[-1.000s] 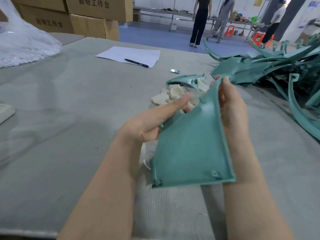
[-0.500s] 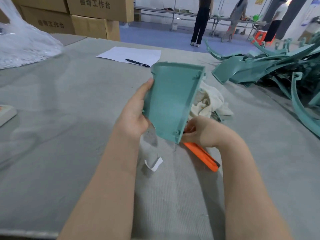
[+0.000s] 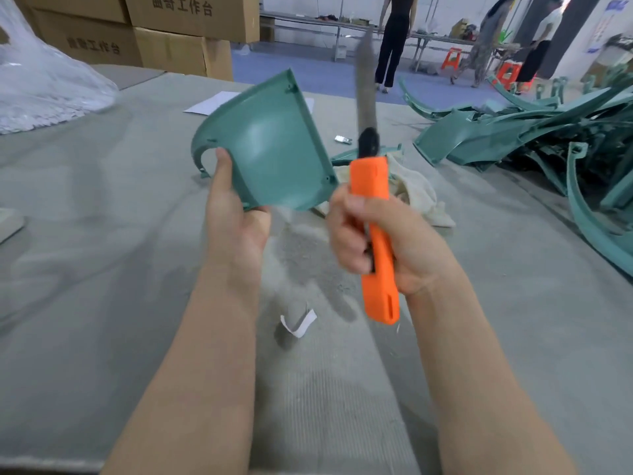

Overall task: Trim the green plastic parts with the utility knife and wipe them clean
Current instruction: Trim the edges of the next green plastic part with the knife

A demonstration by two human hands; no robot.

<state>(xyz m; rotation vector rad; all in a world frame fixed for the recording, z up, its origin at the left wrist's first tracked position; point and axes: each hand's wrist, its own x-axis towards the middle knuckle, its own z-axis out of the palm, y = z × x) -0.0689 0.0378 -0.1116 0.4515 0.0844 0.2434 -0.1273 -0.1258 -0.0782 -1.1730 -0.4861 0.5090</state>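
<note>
My left hand [image 3: 233, 214] grips a curved green plastic part [image 3: 270, 149] by its lower left edge and holds it up above the table, hollow side facing me. My right hand [image 3: 376, 245] is wrapped round the orange utility knife [image 3: 376, 234], held upright to the right of the part. Its long grey blade [image 3: 365, 87] is extended and points up, blurred by motion. The blade is apart from the part. A cream cloth [image 3: 418, 193] lies on the table behind the knife.
A heap of green plastic parts [image 3: 534, 132] fills the right side of the grey felt table [image 3: 102, 269]. A white paper strip [image 3: 298, 323] lies between my forearms. Cardboard boxes [image 3: 178, 32] and a clear plastic bag [image 3: 44, 84] stand far left. People stand in the background.
My right hand has picked the orange knife up off the table and raised it upright with the blade out. My left hand has turned the green part and lifted it higher.
</note>
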